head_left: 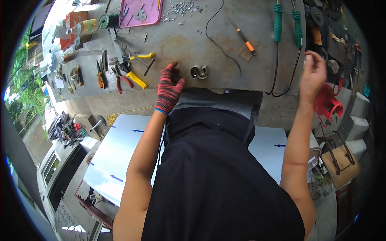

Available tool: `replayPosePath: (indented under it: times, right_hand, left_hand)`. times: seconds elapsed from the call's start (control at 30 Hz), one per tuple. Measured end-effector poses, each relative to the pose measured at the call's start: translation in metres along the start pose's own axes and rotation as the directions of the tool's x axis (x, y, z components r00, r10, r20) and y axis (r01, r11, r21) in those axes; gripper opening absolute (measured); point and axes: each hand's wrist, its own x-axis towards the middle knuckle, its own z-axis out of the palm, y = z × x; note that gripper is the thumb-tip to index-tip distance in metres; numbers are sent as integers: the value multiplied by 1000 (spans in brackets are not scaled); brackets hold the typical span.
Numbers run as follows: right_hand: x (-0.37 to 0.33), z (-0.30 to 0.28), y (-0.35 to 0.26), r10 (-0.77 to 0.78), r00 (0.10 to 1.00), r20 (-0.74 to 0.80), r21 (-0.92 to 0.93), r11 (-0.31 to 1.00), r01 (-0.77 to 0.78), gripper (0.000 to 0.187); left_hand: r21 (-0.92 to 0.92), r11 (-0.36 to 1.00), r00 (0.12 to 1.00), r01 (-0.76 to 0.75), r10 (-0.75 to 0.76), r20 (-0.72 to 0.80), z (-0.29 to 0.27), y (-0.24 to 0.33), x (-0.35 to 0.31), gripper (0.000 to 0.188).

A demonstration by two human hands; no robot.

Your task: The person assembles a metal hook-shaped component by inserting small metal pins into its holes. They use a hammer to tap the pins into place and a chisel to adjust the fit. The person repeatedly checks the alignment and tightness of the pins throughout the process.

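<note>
My left hand, in a red and black striped glove, rests at the table's front edge with its fingers apart and nothing seen in them. Just right of it, a small curved metal piece lies on the metal table. My bare right hand is raised by the table's right edge, its fingers loosely bent and apart; no object shows in it. Close to that hand, two green-handled tools with black cables lie along the right side of the table.
Left on the table are yellow-handled cutters, red-handled pliers, orange-handled pliers and a T-shaped bar. Farther back lie a pink tray, a wire spool and an orange-black screwdriver. A red stool-like object stands right.
</note>
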Motion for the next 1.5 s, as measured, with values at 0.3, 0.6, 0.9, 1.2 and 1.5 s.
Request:
replayPosePath:
  times: [0.3,0.6,0.9,1.2,1.5]
  right_hand:
    - [-173,109,-124,-265,874,406,67,963,261,13]
    - [-184,161,-129,-252,868,429,-46,953,299,19]
    - [-192,170,-136,-266,857,442,-54,945,322,10]
    - [-209,154,-141,-434,802,411,-1,879,477,16]
    - [-207,122,-183,-631,707,320,30,753,658,25]
  left_hand:
    - [311,854,907,-417,411,87,12,7,8,89]
    - [353,777,851,-521,507,140,17,8,32,67]
    - [364,748,821,-555,562,99,22,-1,30,60]
    - [102,707,696,-700,707,-122,26,-18,21,56]
    - [154,460,391,-874,856,-339,-2,22,3,56]
